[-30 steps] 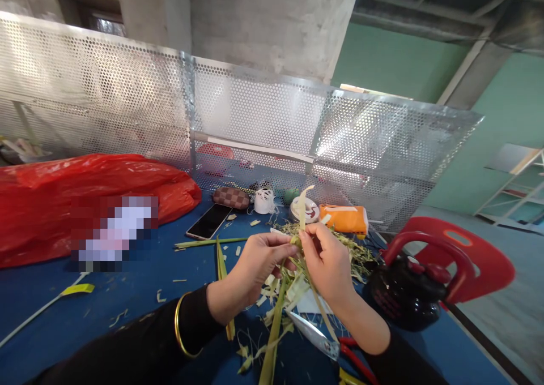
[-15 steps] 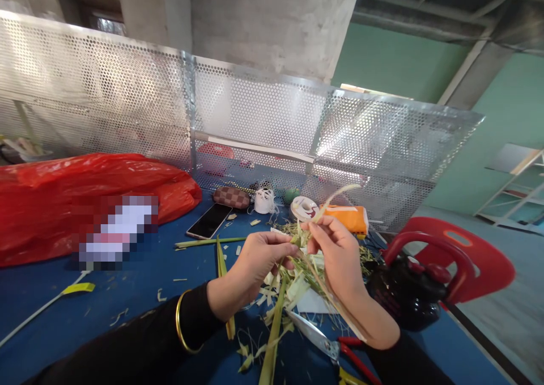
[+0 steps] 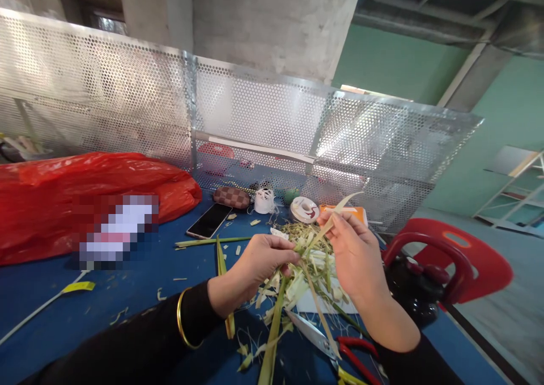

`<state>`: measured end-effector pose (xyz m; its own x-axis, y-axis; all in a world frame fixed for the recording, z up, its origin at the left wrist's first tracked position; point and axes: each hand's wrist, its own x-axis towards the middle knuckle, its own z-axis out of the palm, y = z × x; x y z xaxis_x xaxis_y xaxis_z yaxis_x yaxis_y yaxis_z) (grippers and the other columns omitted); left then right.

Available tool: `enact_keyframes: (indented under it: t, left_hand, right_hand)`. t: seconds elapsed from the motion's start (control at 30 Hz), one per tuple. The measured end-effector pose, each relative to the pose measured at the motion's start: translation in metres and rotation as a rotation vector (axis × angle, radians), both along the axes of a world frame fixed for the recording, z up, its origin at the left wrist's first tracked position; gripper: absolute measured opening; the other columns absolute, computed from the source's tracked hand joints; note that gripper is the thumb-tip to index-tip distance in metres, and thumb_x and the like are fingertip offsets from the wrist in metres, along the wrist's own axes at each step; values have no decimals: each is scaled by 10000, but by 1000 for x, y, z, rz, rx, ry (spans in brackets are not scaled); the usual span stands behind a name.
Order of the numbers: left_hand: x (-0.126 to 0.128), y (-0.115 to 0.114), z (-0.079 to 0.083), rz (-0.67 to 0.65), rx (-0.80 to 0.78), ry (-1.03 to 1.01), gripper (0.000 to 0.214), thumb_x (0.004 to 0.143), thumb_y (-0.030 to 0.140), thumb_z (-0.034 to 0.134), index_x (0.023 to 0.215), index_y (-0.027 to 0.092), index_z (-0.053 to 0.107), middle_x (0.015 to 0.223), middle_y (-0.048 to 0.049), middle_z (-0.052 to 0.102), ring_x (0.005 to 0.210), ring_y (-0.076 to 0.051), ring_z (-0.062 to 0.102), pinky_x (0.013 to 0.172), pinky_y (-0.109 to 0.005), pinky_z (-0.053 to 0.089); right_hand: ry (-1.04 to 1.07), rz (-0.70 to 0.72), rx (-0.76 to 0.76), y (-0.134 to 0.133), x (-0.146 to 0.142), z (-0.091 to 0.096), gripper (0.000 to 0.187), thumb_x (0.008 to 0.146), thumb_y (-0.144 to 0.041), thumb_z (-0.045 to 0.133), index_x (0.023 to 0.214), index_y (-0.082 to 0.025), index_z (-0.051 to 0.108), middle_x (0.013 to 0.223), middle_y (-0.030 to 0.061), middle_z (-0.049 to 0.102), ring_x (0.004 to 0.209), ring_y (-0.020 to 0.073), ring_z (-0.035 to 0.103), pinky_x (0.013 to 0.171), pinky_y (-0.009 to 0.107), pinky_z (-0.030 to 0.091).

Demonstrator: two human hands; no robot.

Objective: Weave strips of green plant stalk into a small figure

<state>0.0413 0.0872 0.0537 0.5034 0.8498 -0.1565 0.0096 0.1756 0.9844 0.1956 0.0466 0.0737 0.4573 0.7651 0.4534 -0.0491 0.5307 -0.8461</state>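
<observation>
My left hand is closed, pinching a small woven knot of green palm-leaf strips just above the blue table. My right hand is closed on one pale leaf strip and holds it taut, up and to the right of the knot. Loose strip ends hang below both hands over a heap of leaf trimmings. Red-handled scissors lie under my right forearm.
A red plastic bag fills the left of the table. A phone, a checkered pouch, a thread spool, a tape roll and an orange pack lie along the perforated metal screen. A black kettle with a red handle stands right.
My right hand has drawn the pale strip out from the knot, moving right and slightly up. The strip went from standing upright to slanting right. My left hand stays put.
</observation>
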Motion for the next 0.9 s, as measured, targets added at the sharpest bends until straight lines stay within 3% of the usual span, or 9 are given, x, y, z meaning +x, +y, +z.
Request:
enact_keyframes:
  t: [0.1, 0.3, 0.4, 0.53, 0.67, 0.9]
  left_hand:
    - [0, -2, 2, 1, -6, 2, 68, 628, 151, 709, 677, 133, 665, 577, -9, 662, 421, -66, 505, 408, -192, 245]
    - [1, -1, 0, 5, -10, -12, 82, 621, 162, 724, 667, 141, 660, 588, -15, 666, 438, -72, 504, 424, -200, 267]
    - [-1, 0, 2, 29, 4, -44, 92, 629, 180, 724, 677, 135, 659, 628, -29, 680, 445, -68, 495, 411, -198, 238]
    - [-3, 1, 9, 104, 33, -82, 104, 629, 172, 732, 688, 129, 657, 618, -12, 662, 441, -59, 488, 415, -196, 256]
    - [-5, 1, 14, 134, 62, -111, 109, 638, 158, 726, 716, 124, 657, 620, 0, 647, 436, -52, 480, 440, -197, 327]
    - [-4, 3, 12, 151, 86, -126, 150, 658, 149, 717, 742, 145, 593, 569, 31, 614, 418, -53, 495, 450, -186, 365]
  right_hand:
    - [49, 62, 3, 0, 0, 0, 119, 800, -291, 642, 749, -195, 594, 757, 9, 623, 693, 141, 593, 712, 331, 497]
    - [-67, -74, 59, -3, -1, 4, 210, 828, -301, 624, 667, -200, 533, 598, -33, 494, 555, 112, 481, 582, 272, 451]
    - [-262, -109, -3, -6, 4, 5, 283, 851, -314, 595, 602, -197, 528, 558, -29, 503, 559, 116, 493, 596, 272, 439]
    - [-676, -85, -210, -16, 10, 11, 204, 846, -311, 590, 676, -198, 584, 567, -29, 555, 544, 120, 516, 552, 260, 420]
    - [-981, -106, -241, -25, 10, 19, 210, 825, -271, 568, 627, -203, 545, 547, -39, 520, 501, 109, 461, 480, 243, 356]
    - [-1043, -18, -328, -19, 11, 16, 215, 777, -208, 536, 572, -203, 470, 531, -53, 456, 494, 103, 411, 478, 240, 336]
